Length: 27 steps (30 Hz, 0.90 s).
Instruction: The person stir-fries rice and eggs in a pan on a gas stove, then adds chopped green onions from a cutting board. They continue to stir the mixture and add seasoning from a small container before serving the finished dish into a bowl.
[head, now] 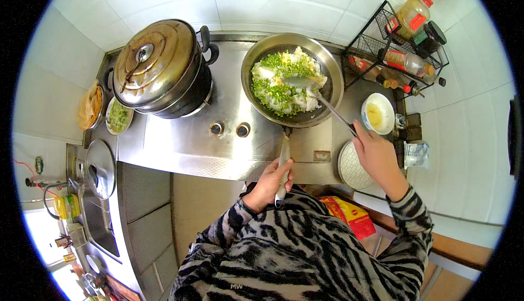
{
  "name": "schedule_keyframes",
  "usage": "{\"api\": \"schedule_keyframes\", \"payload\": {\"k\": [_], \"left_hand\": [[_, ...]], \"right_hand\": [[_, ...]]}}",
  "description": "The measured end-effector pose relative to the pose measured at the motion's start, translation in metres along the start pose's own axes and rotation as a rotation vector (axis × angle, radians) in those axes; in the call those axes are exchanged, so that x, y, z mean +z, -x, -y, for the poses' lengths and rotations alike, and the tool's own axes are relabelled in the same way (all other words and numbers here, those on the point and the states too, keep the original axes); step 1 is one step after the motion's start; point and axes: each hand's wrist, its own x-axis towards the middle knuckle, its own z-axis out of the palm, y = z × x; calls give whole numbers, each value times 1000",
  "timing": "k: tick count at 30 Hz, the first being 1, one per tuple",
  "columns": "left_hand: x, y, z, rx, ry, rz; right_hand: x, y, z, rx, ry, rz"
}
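My left hand (270,181) is wrapped around the pale handle (285,149) of a frying pan (336,104) on the stove. Inside the pan lies a heap of white rice with chopped green pieces (282,65) and some yellow bits, probably egg. With my right hand (376,153) I grip the dark end of a metal spatula (333,110). Its blade (301,81) rests in the right part of the heap, partly covered by food. Right of the pan, near my right hand, stands a white bowl (385,122) with yellowish liquid inside. A round patterned lid or plate (353,166) lies below that hand.
A large lidded pot (157,63) occupies the left burner. Two stove knobs (242,129) sit between pot and pan. A black wire rack (368,41) with bottles and jars stands at the back right. Far left are a bowl of greens (118,116), a glass lid (100,170) and a sink (100,223).
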Motion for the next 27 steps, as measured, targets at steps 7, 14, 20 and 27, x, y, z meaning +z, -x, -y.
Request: {"api": "schedule_keyframes", "payload": {"k": [7,14,20,27], "left_hand": [[-5,-1,4,16,-14,9],[-4,1,5,62,-56,8],[2,3,1,81,-136,9],[-3,0,6,78,-76,-29]], "right_hand": [[-23,-69,20,-186,120,196],[-44,-113,47,-366,185,105],[-32,-125,53,-274,270,288],[-99,-105,39,-230,129,145]]}}
